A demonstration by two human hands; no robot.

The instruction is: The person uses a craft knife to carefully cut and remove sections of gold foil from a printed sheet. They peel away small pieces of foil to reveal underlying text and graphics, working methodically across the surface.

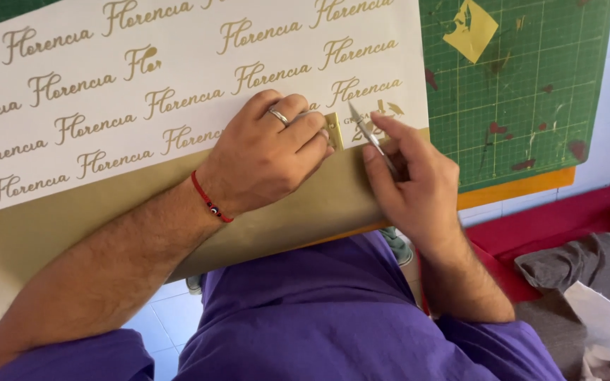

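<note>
1. A large sheet of gold vinyl with white backing and repeated gold script lettering [178, 92] is laid over a green gridded cutting mat [524, 92], its near edge hanging over the near edge of the counter.
2. The left hand [266, 155], with a silver ring and a red cord bracelet [211, 200] at the wrist, is curled shut, and a small peeled strip of gold vinyl [333, 131] is pinched at its fingertips, close to the sheet's near right corner.
3. The right hand [414, 176] is closed in a pen grip around a slim metal weeding tool with a sharp point [367, 130]; the point is set just beside the pinched strip, on the lettering at that corner.
4. The step in hand is judged to be weeding: surplus gold film is lifted away from around the cut letters.
5. The next move seems to call for a low, steady pull on the strip, with the point held against the fine letter edges so none is lifted with it.
6. A yellow scrap [469, 28] is stuck on the mat toward its far right corner; grey cloth [587, 261] is seen on the red floor covering beyond.
</note>
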